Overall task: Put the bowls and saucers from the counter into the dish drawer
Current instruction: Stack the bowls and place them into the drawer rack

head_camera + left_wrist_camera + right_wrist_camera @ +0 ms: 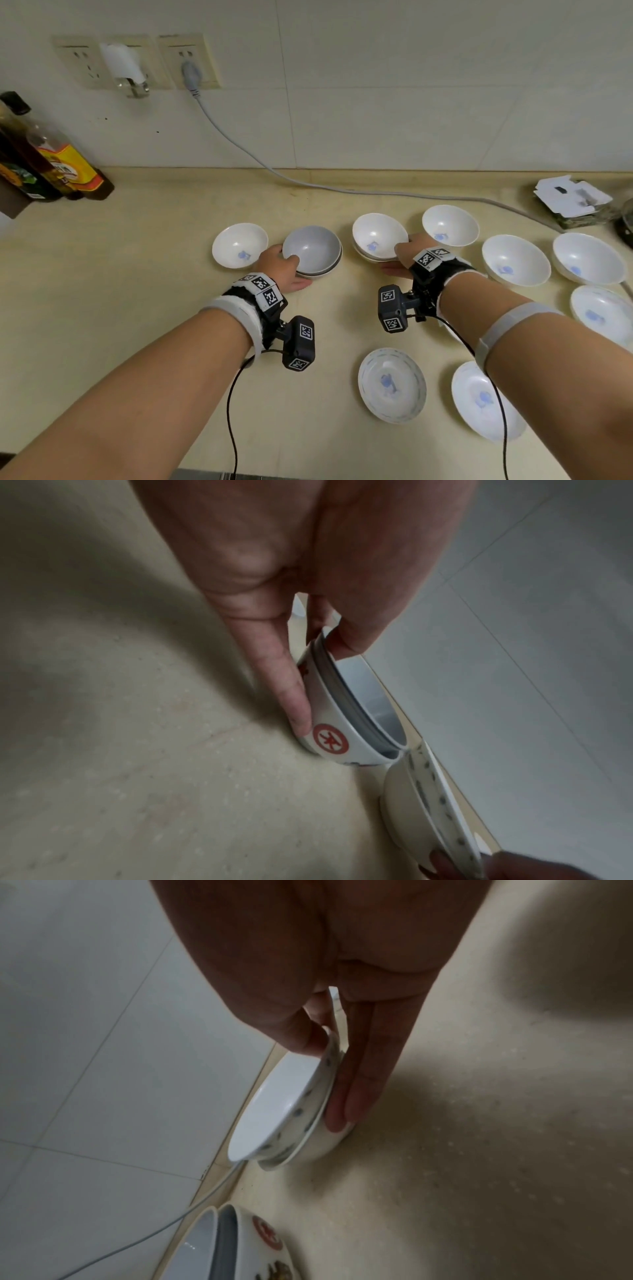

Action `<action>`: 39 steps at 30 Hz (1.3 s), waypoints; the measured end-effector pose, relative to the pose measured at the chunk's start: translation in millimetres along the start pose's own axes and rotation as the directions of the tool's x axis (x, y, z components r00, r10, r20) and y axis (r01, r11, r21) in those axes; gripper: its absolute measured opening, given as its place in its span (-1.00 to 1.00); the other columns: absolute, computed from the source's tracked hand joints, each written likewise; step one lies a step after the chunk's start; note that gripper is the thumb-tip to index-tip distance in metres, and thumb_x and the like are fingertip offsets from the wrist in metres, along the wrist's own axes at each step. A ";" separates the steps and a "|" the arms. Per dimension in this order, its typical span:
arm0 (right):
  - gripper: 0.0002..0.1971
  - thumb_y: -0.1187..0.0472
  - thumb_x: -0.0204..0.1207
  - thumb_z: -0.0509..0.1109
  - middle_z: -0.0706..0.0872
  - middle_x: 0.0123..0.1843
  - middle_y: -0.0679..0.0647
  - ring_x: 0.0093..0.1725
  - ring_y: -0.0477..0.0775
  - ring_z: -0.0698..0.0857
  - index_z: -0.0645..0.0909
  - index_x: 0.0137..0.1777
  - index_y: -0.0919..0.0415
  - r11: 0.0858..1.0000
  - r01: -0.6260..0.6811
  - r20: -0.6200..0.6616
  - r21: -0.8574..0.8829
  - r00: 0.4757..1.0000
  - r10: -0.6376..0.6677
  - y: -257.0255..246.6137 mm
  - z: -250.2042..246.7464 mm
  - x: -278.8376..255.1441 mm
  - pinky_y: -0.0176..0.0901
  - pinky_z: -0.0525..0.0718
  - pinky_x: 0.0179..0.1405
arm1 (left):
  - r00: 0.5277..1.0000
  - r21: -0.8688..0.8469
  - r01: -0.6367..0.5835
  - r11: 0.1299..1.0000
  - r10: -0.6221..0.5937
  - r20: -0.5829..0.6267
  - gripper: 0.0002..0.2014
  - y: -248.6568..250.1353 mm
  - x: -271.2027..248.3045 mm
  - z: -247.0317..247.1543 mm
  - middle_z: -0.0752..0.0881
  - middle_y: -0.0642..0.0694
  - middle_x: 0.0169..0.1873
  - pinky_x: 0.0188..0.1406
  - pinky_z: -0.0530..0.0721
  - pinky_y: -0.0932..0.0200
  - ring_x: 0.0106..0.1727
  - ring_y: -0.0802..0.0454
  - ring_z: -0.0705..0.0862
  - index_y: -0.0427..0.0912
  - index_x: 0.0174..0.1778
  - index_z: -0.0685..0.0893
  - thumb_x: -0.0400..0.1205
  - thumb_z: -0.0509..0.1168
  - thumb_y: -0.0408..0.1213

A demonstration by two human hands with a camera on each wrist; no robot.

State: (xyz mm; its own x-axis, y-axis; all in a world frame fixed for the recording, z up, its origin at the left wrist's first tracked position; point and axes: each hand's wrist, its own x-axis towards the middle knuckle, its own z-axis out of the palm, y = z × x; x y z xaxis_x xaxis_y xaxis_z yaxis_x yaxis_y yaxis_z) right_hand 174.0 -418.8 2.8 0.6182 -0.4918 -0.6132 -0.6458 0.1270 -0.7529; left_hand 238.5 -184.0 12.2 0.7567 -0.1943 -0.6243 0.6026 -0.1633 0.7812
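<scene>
My left hand [286, 265] pinches a stack of two nested bowls, grey over white [312, 250], thumb on the rim and fingers under the side. In the left wrist view the lower bowl [339, 739] carries a red round mark. My right hand [406, 257] grips a stack of two white bowls [378, 240], thumb on the rim [308, 1039], fingers [356, 1085] along the underside. Both stacks sit on the beige counter [154, 308]. More white bowls [239, 245] [449, 224] [515, 260] [587, 258] and saucers [392, 385] [486, 401] [599, 311] lie around. No drawer is in view.
Bottles [51, 161] stand at the back left by the tiled wall. A grey cable [274, 168] runs from a wall socket [188, 61] across the back of the counter. A white packet on a box [572, 198] lies at the back right.
</scene>
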 end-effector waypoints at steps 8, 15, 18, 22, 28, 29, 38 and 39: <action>-0.51 0.53 0.56 0.09 0.67 0.27 0.50 -0.20 0.45 0.82 0.45 0.48 0.29 0.992 -0.038 0.014 0.123 0.999 0.037 16.6 5.5 -38.4 0.06 0.84 -0.49 | 0.998 -0.081 -0.069 0.994 0.069 0.000 -0.64 -4.5 -22.3 -22.7 0.65 -0.28 0.02 0.02 0.82 -0.26 0.10 -0.47 0.77 -0.21 0.26 0.58 0.62 0.13 -0.61; -0.49 0.51 0.57 0.10 0.77 -0.06 0.36 -0.31 0.30 0.84 0.48 0.49 0.24 0.995 -0.079 0.096 0.068 0.993 0.072 39.8 26.2 -73.7 0.08 0.87 -0.31 | 0.985 -0.091 -0.092 0.992 0.104 0.140 -0.46 6.6 -58.5 -18.3 0.58 -0.38 0.37 -0.13 0.87 -0.11 0.14 -0.48 0.76 -0.23 0.55 0.52 0.62 0.15 -0.59; -0.49 0.51 0.56 0.09 0.77 -0.11 0.32 -0.21 0.36 0.84 0.49 0.49 0.24 0.998 -0.058 0.142 0.033 0.988 0.053 46.2 34.2 -87.3 0.21 0.85 -0.08 | 0.979 -0.046 -0.077 0.996 0.085 0.183 -0.45 3.6 -67.1 -9.5 0.56 -0.39 0.41 -0.12 0.87 -0.15 0.13 -0.49 0.76 -0.22 0.57 0.51 0.62 0.18 -0.58; -0.58 0.44 0.62 0.15 0.80 0.06 0.36 -0.13 0.39 0.84 0.54 0.43 0.20 0.998 -0.051 0.182 0.041 0.982 0.042 51.2 41.8 -96.2 0.22 0.84 -0.03 | 0.980 0.034 -0.070 0.997 0.062 0.188 -0.50 -3.9 -71.6 -0.5 0.57 -0.35 0.35 0.01 0.82 -0.25 0.14 -0.51 0.75 -0.22 0.51 0.55 0.63 0.20 -0.58; -0.65 0.37 0.63 0.19 0.80 0.17 0.34 -0.16 0.33 0.87 0.61 0.35 0.17 0.996 -0.066 0.203 0.054 0.978 0.054 55.5 42.0 -99.1 0.08 0.86 -0.21 | 0.991 0.103 -0.066 0.992 0.054 0.120 -0.52 -13.2 -70.7 5.3 0.59 -0.35 0.33 0.00 0.80 -0.29 0.19 -0.54 0.71 -0.27 0.48 0.58 0.62 0.20 -0.56; -0.65 0.39 0.62 0.17 0.80 0.16 0.34 -0.09 0.37 0.87 0.63 0.32 0.18 0.995 -0.073 0.208 0.063 0.976 0.058 56.1 41.3 -98.6 0.13 0.86 -0.13 | 0.992 0.112 -0.069 0.991 0.057 0.109 -0.53 -13.8 -70.4 4.9 0.59 -0.35 0.33 0.01 0.80 -0.30 0.20 -0.54 0.71 -0.28 0.47 0.58 0.61 0.20 -0.56; -0.76 0.38 0.62 0.19 0.80 0.10 0.41 0.00 0.49 0.84 0.67 0.12 0.27 0.989 -0.124 0.219 0.078 0.970 0.105 53.3 38.5 -99.7 0.31 0.81 0.07 | 0.993 0.105 -0.065 0.992 0.055 0.101 -0.57 -19.1 -73.1 5.6 0.57 -0.33 0.23 0.01 0.78 -0.31 0.23 -0.57 0.66 -0.35 0.44 0.58 0.66 0.09 -0.59; -0.76 0.36 0.63 0.19 0.80 0.09 0.40 0.00 0.48 0.84 0.67 0.15 0.29 0.989 -0.127 0.221 0.082 0.969 0.106 53.3 38.5 -99.4 0.32 0.81 0.07 | 0.994 0.112 -0.059 0.992 0.048 0.100 -0.56 -20.5 -73.3 5.6 0.56 -0.32 0.21 0.01 0.78 -0.29 0.19 -0.58 0.68 -0.33 0.46 0.57 0.67 0.07 -0.58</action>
State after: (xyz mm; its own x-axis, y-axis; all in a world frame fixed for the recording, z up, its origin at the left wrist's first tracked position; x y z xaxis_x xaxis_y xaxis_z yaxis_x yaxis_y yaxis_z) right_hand 95.4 -330.0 14.4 0.6300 -0.2727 -0.7272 -0.6799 0.2588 -0.6861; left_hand 169.3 -171.9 41.9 0.7555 -0.2980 -0.5835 0.5245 -0.2586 0.8112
